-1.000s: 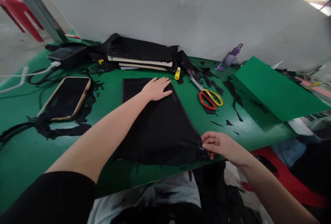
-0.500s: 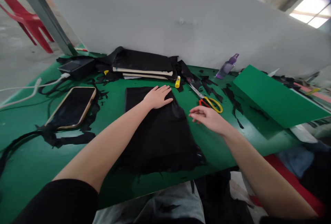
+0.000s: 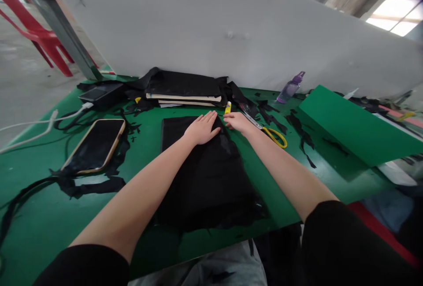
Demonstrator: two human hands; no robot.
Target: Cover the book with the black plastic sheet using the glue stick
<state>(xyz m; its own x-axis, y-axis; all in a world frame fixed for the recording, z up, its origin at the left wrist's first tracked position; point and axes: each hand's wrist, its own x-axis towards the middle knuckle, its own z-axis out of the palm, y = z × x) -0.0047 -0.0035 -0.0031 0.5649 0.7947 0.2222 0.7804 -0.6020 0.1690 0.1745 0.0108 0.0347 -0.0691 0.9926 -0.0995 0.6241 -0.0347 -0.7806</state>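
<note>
Head view: left hand (image 3: pixel 201 130) flat on matte black fabric (image 3: pixel 205 171).

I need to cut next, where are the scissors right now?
In the head view, the scissors lie on the green table, right of the black cloth, just beyond the right hand, partly hidden by that forearm.

This is looking like a fabric-cutting workshop: black offcuts (image 3: pixel 299 129) are lying scattered across a green work table (image 3: pixel 39 206) beside scissors (image 3: pixel 269 129) and a stack of black cloth (image 3: pixel 183 85). A plain white partition (image 3: pixel 211 35) is standing behind it, with bare concrete floor (image 3: pixel 20 83) and a red plastic chair (image 3: pixel 36 35) showing at the left.
</note>
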